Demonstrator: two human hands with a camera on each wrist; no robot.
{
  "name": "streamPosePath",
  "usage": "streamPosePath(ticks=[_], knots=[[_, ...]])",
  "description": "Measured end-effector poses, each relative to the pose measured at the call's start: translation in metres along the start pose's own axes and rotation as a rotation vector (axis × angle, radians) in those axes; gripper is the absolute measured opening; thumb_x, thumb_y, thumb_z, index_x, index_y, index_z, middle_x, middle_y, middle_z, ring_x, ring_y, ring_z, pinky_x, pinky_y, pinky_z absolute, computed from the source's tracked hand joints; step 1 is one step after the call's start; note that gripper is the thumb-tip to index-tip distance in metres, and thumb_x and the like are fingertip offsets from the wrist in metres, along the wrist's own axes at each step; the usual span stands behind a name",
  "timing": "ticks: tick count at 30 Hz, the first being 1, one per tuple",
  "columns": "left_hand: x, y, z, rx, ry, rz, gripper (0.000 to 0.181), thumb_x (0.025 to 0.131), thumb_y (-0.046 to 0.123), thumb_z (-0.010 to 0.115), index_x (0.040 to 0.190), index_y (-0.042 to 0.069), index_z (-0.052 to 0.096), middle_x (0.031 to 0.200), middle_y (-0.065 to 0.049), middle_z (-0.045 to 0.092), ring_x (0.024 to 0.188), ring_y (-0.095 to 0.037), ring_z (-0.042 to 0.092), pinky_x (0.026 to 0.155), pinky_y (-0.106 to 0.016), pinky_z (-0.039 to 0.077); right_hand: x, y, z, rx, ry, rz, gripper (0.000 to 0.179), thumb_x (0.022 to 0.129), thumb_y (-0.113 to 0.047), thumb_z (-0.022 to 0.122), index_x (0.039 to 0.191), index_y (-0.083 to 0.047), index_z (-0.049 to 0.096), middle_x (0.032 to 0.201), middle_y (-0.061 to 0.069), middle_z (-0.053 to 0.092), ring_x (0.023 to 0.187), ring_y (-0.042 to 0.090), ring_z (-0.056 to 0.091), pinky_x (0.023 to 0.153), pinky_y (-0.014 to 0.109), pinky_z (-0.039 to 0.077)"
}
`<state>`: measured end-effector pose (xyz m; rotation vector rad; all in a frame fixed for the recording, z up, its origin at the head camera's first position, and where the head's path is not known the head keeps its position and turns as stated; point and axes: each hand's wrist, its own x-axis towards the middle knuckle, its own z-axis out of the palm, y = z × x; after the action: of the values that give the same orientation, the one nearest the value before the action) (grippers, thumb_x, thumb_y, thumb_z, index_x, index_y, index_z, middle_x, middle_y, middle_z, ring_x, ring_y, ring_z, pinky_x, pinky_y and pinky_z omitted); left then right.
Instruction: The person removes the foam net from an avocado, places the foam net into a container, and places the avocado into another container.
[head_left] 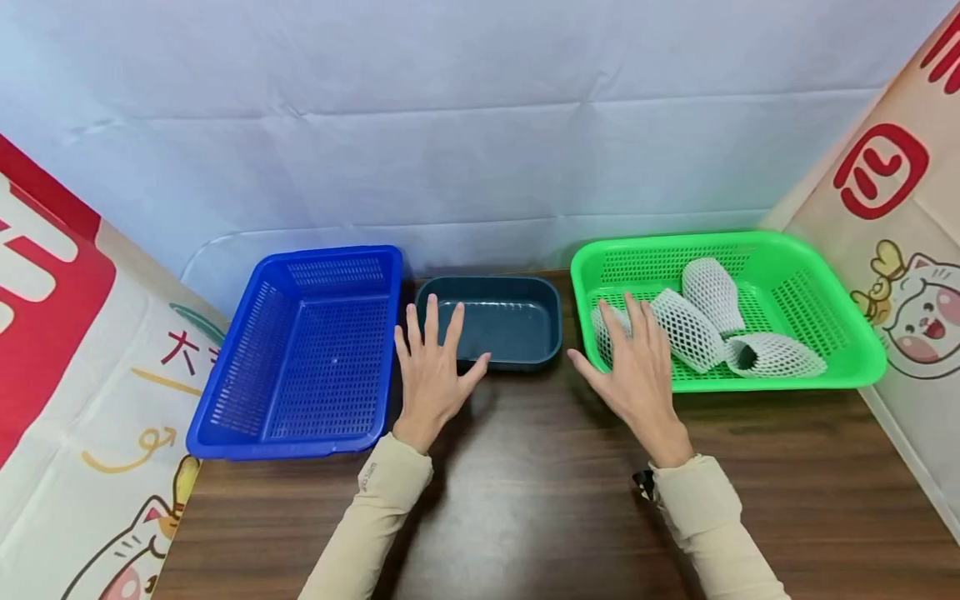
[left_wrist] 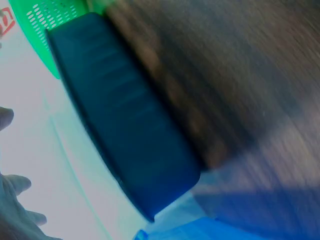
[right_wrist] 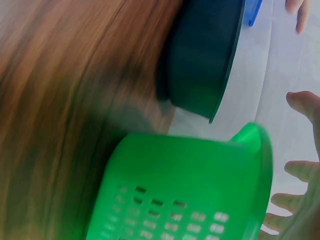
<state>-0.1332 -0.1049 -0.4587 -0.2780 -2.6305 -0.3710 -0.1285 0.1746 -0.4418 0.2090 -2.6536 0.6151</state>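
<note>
Head view: the left hand [head_left: 429, 375] is released, its fingers spread, thumb out to the side, and it grasps nothing. The right hand [head_left: 637, 375] is likewise spread and unclenched. Both wrist views show the fingers apart from the containers, raised above the rims.

Seen from the head, the left fingertips overlap the left part of the dark tray [head_left: 517, 329], which sits between the hands at the far side of the table [head_left: 525, 500]. The right fingers lie across the near left corner of the green basket [head_left: 825, 383]. Inside it are four white foam nets [head_left: 686, 329]; the leftmost is partly hidden by that hand, and the nearest on the right shows a dark opening.

Left of the tray stands the blue basket [head_left: 288, 450], its right rim just beside the left hand. Only narrow gaps separate the tray from either basket. The widest room is the stretch of wood in front of the tray, running toward the person between the two sleeves [head_left: 367, 517]. The baskets' outer ends reach the table's side edges in this view. Behind everything hangs a pale cloth [head_left: 450, 150], close to the far rims.
</note>
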Motion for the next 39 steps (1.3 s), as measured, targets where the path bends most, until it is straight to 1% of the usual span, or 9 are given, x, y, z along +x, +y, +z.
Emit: streamPosePath(ticks=[3, 6, 11, 15, 18, 24, 28, 32, 39], knots=[[-0.004, -0.002, -0.010, 0.003, 0.007, -0.011, 0.083, 0.087, 0.057, 0.065, 0.155, 0.022, 0.034, 0.164, -0.017, 0.023, 0.151, -0.046, 0.016, 0.114, -0.070, 0.020, 0.000, 0.006, -0.005, 0.030, -0.039, 0.039, 0.078, 0.084, -0.047, 0.073, 0.148, -0.013, 0.045, 0.158, 0.021, 0.031, 0.145, 0.046, 0.027, 0.111, 0.066, 0.025], [-0.008, -0.005, -0.020, 0.004, -0.009, -0.036, 0.083, 0.087, 0.057, 0.065, 0.155, 0.021, 0.034, 0.164, -0.018, 0.021, 0.151, -0.046, 0.016, 0.114, -0.069, 0.020, 0.000, 0.012, -0.010, 0.046, -0.064, 0.067, 0.079, 0.085, -0.046, 0.072, 0.150, -0.014, 0.043, 0.159, 0.021, 0.030, 0.145, 0.046, 0.027, 0.112, 0.067, 0.025], [-0.016, -0.009, -0.038, 0.017, -0.079, -0.109, 0.084, 0.088, 0.058, 0.064, 0.156, 0.021, 0.032, 0.165, -0.018, 0.017, 0.150, -0.046, 0.017, 0.115, -0.067, 0.022, 0.004, 0.024, -0.019, 0.061, -0.072, 0.097, 0.080, 0.087, -0.048, 0.069, 0.152, -0.012, 0.040, 0.158, 0.023, 0.030, 0.144, 0.047, 0.028, 0.112, 0.066, 0.024], [-0.021, -0.017, -0.049, 0.024, -0.129, -0.176, 0.084, 0.088, 0.058, 0.064, 0.156, 0.021, 0.030, 0.164, -0.019, 0.019, 0.149, -0.046, 0.019, 0.115, -0.066, 0.024, 0.009, 0.032, -0.022, 0.078, -0.078, 0.108, 0.080, 0.087, -0.049, 0.069, 0.152, -0.011, 0.040, 0.157, 0.025, 0.031, 0.143, 0.048, 0.029, 0.112, 0.066, 0.024], [-0.025, -0.025, -0.055, 0.028, -0.154, -0.206, 0.084, 0.089, 0.058, 0.063, 0.157, 0.022, 0.028, 0.163, -0.020, 0.021, 0.148, -0.046, 0.022, 0.115, -0.064, 0.026, 0.012, 0.037, -0.023, 0.092, -0.107, 0.126, 0.081, 0.088, -0.049, 0.069, 0.152, -0.011, 0.038, 0.156, 0.026, 0.032, 0.142, 0.049, 0.030, 0.111, 0.066, 0.025], [-0.039, -0.044, -0.063, -0.026, -0.156, -0.212, 0.078, 0.090, 0.050, 0.066, 0.154, 0.017, 0.035, 0.154, -0.024, 0.036, 0.138, -0.046, 0.038, 0.107, -0.063, 0.037, 0.018, 0.042, -0.025, 0.175, -0.278, 0.184, 0.084, 0.091, -0.050, 0.065, 0.157, -0.014, 0.028, 0.157, 0.029, 0.027, 0.142, 0.053, 0.027, 0.106, 0.073, 0.026], [-0.048, -0.057, -0.068, -0.057, -0.172, -0.226, 0.073, 0.088, 0.049, 0.068, 0.149, 0.016, 0.043, 0.145, -0.023, 0.047, 0.126, -0.045, 0.052, 0.094, -0.061, 0.046, 0.022, 0.047, -0.025, 0.223, -0.397, 0.186, 0.085, 0.092, -0.046, 0.065, 0.158, -0.013, 0.023, 0.158, 0.033, 0.021, 0.143, 0.055, 0.023, 0.106, 0.075, 0.024], [-0.053, -0.068, -0.069, -0.088, -0.175, -0.224, 0.068, 0.087, 0.047, 0.070, 0.145, 0.017, 0.049, 0.137, -0.019, 0.056, 0.114, -0.042, 0.060, 0.083, -0.058, 0.052, 0.028, 0.051, -0.023, 0.239, -0.512, 0.186, 0.087, 0.092, -0.043, 0.067, 0.159, -0.014, 0.021, 0.159, 0.034, 0.018, 0.144, 0.055, 0.018, 0.107, 0.075, 0.022], [-0.053, -0.077, -0.067, -0.271, -0.255, -0.207, 0.063, 0.091, 0.040, 0.069, 0.146, 0.018, 0.048, 0.140, -0.013, 0.056, 0.126, -0.034, 0.057, 0.092, -0.056, 0.051, 0.041, 0.059, -0.020, 0.253, -0.669, 0.197, 0.094, 0.090, -0.043, 0.069, 0.160, -0.012, 0.014, 0.160, 0.033, 0.016, 0.144, 0.056, 0.016, 0.108, 0.074, 0.022]])
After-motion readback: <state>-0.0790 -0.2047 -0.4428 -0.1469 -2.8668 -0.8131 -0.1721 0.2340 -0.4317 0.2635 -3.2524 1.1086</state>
